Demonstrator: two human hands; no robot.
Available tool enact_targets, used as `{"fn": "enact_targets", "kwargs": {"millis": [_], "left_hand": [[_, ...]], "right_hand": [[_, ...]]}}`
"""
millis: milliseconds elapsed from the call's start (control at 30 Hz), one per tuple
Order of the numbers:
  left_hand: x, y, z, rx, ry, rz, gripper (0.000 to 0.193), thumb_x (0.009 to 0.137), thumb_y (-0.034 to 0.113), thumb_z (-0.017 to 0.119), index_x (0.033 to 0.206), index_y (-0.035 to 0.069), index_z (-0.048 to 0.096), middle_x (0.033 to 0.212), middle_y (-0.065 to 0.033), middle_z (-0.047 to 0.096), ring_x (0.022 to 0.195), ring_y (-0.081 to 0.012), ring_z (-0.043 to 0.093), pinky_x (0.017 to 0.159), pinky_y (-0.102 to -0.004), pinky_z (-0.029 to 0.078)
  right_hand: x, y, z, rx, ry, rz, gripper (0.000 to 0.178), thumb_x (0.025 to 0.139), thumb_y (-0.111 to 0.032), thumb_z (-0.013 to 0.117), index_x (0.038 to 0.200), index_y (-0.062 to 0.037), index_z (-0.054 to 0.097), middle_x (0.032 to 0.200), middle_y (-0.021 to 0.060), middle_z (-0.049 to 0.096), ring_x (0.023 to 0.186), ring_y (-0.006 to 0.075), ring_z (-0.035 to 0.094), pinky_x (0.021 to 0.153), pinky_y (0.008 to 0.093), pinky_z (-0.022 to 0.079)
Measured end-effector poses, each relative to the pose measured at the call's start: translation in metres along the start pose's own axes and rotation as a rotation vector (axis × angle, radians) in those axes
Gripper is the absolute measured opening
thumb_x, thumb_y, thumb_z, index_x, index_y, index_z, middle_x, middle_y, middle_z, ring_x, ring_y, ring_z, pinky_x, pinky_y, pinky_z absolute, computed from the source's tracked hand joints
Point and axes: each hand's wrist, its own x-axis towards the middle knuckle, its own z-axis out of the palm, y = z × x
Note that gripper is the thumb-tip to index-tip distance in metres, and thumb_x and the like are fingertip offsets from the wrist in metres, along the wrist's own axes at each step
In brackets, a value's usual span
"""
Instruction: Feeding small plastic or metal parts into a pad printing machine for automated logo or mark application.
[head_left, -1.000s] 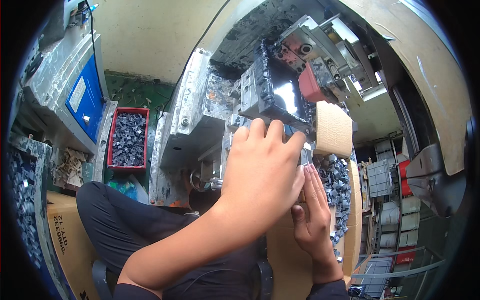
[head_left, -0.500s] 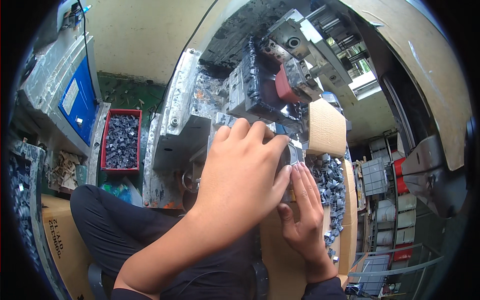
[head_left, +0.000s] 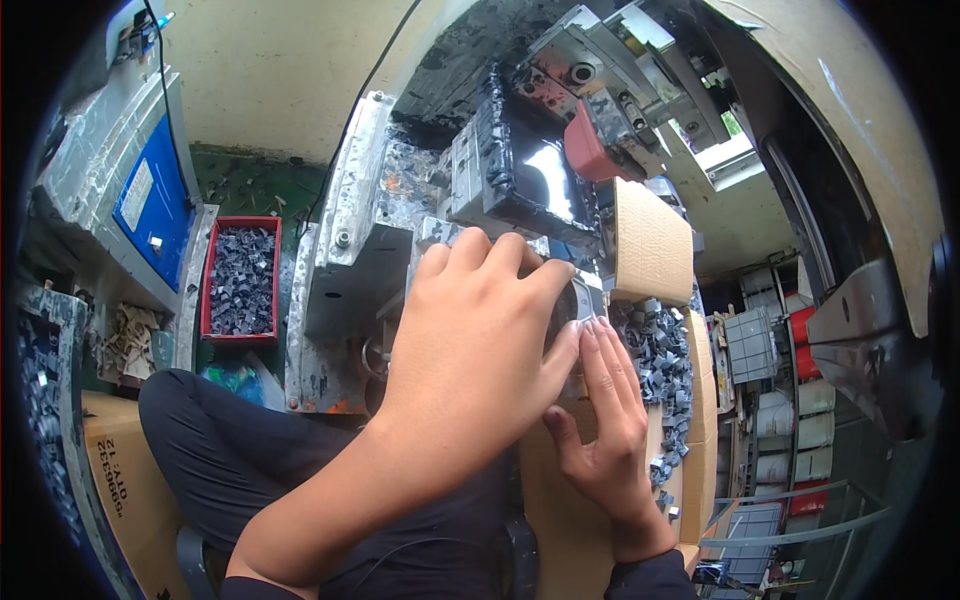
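Observation:
My left hand (head_left: 480, 315) reaches across the middle, its fingers curled and thumb bent in around a small grey part (head_left: 583, 298). Only the right side of that part shows; my left fingers hide the rest. Close against its lower end, my right hand (head_left: 610, 425) holds its fingers straight and side by side, fingertips touching beside my left thumb. The right thumb stands apart from those fingers. Beyond both hands is a machine with a black-smeared tray (head_left: 545, 185) and a reddish pad (head_left: 590, 145) hanging on a metal head.
A cardboard box (head_left: 700, 400) at my right holds many small grey plastic pieces (head_left: 655, 370). On the floor at left stands a red crate (head_left: 207, 300) of similar pieces. A blue-fronted metal cabinet (head_left: 155, 205) is farther left. Shelves with tubs (head_left: 775, 420) line the right side.
The reddish pad has shifted up and to the right, away from the tray, whose dark surface now shows a bright reflection. My hands keep nearly the same pose, with the view slightly shifted.

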Motion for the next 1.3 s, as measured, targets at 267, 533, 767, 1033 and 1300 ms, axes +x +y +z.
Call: {"fn": "enact_targets", "kwargs": {"millis": [267, 533, 767, 1033, 1300], "left_hand": [[-0.0004, 0.0005, 0.0005, 0.034, -0.012, -0.001, 0.038, 0.087, 0.026, 0.076, 0.120, 0.007, 0.075, 0.110, -0.0085, 0.070, 0.107, -0.0272, 0.061, 0.095, -0.0387, 0.044], [-0.0014, 0.0031, -0.0012, 0.054, -0.036, -0.002, 0.039, 0.087, 0.026, 0.075, 0.121, 0.008, 0.074, 0.110, -0.0088, 0.069, 0.107, -0.0272, 0.061, 0.094, -0.0384, 0.044], [-0.0016, 0.0028, -0.0020, 0.066, -0.053, -0.001, 0.041, 0.087, 0.026, 0.075, 0.123, 0.007, 0.072, 0.111, -0.0093, 0.069, 0.108, -0.0281, 0.060, 0.094, -0.0386, 0.044], [-0.0002, 0.0043, -0.0031, 0.090, -0.087, -0.007, 0.047, 0.087, 0.027, 0.075, 0.126, 0.002, 0.068, 0.113, -0.0125, 0.068, 0.110, -0.0295, 0.060, 0.095, -0.0391, 0.044], [-0.0027, 0.0031, -0.0026, 0.088, -0.091, -0.023, 0.056, 0.085, 0.028, 0.077, 0.131, -0.002, 0.064, 0.118, -0.0153, 0.067, 0.113, -0.0311, 0.059, 0.098, -0.0397, 0.044]], "right_hand": [[0.0017, -0.0044, -0.0009, -0.014, -0.006, 0.018, 0.072, 0.089, -0.022, 0.080, 0.143, 0.0159, 0.052, 0.142, 0.0363, 0.056, 0.136, 0.0534, 0.053, 0.113, 0.0557, 0.045], [0.0014, -0.0090, -0.0027, -0.006, -0.020, 0.035, 0.073, 0.091, -0.025, 0.079, 0.143, 0.0173, 0.050, 0.143, 0.0382, 0.054, 0.137, 0.0544, 0.051, 0.114, 0.0559, 0.043], [0.0011, -0.0080, -0.0007, -0.015, -0.025, 0.032, 0.074, 0.089, -0.024, 0.080, 0.143, 0.0181, 0.050, 0.143, 0.0388, 0.054, 0.137, 0.0554, 0.051, 0.114, 0.0571, 0.043], [0.0013, -0.0080, -0.0011, -0.019, -0.008, 0.034, 0.072, 0.088, -0.020, 0.079, 0.142, 0.0178, 0.051, 0.143, 0.0377, 0.054, 0.137, 0.0545, 0.051, 0.114, 0.0565, 0.043], [0.0000, -0.0071, 0.0005, -0.026, -0.003, 0.026, 0.071, 0.087, -0.019, 0.079, 0.142, 0.0175, 0.051, 0.143, 0.0370, 0.055, 0.137, 0.0532, 0.052, 0.114, 0.0556, 0.043]]}}
